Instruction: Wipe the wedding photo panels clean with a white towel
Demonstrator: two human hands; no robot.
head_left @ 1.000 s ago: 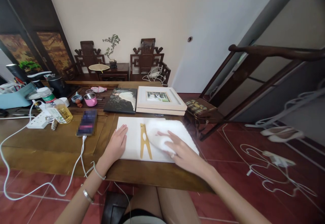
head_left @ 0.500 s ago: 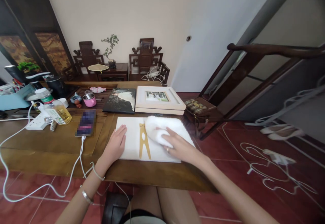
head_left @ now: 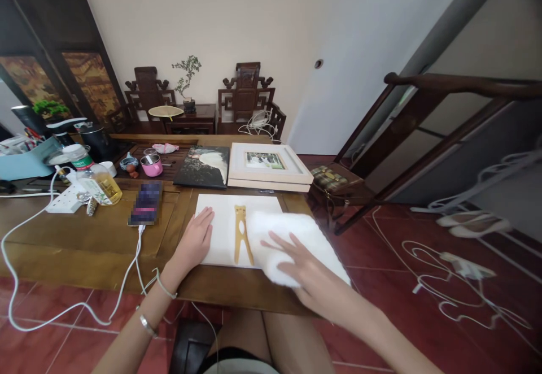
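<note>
A white board lies flat on the wooden table in front of me, with a gold stand piece on its back. My left hand rests flat on the board's left part, fingers stretched out. My right hand presses a white cloth down on the board's right near corner, fingers spread over it. The cloth covers that side of the board and hangs past the table edge.
Behind the board lie a white picture frame and a dark picture. To the left are a phone on a white cable, a bottle, a power strip and a pink cup. Cables lie on the red floor at right.
My right hand has drawn the cloth from the board's far right part toward me to the near right corner. My left hand has stayed put.
</note>
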